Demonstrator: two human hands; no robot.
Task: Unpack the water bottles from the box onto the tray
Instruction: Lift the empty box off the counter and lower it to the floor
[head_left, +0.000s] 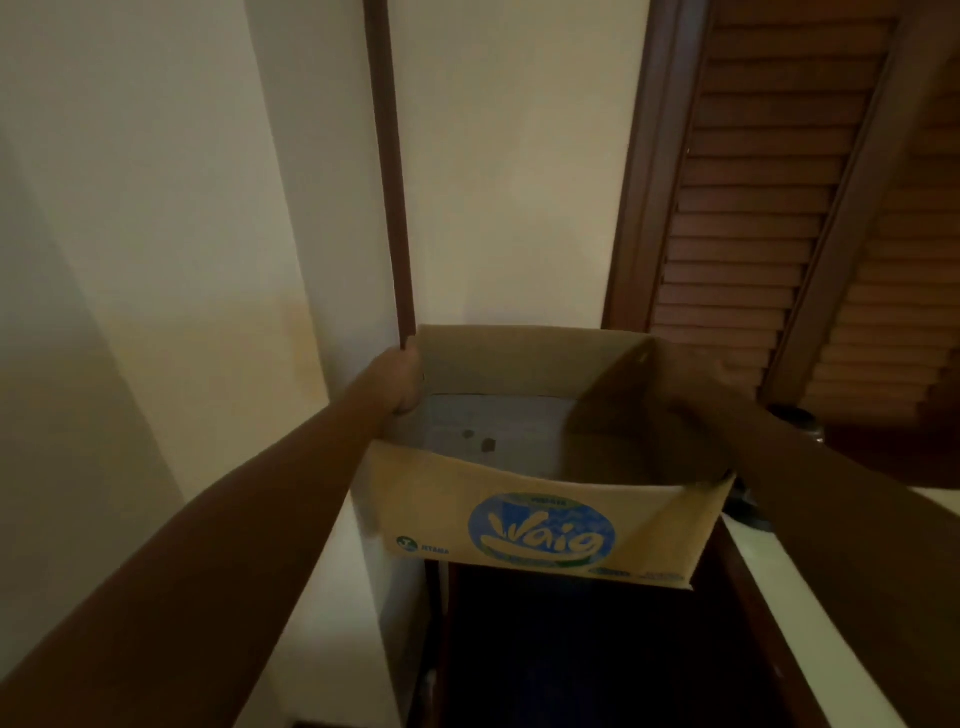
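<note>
Nearest the camera: the person's left forearm (218, 525), entering from the lower left corner and reaching up and forward. A right forearm (831, 493) enters from the lower right in the same manner.

Left hand (402, 382): closed over the far left corner of the cardboard box (540, 525), fingers curled over the top edge and gripping it.

Right hand (685, 374): placed against the outside of the box's right wall, near the far right corner. It is dark and blurred; whether the fingers clasp the wall or lie flat against it cannot be told.

Box: open-topped, held up in the air between the two hands, tilted so its interior faces the camera. The near wall carries a round blue logo (540, 535) with pale lettering. The visible floor of the box is pale grey, with a couple of small dark marks on it. No bottles can be made out in the part of the interior on view.

Surroundings: a cream wall (156, 208) behind and to the left, with a narrow dark brown vertical strip (389, 182) running down to the box's far left corner. Brown louvred doors (753, 208) at the upper right. A pale ledge (810, 597) with a dark wooden edge runs along the lower right, below the right forearm. A dark recess lies under the box.
</note>
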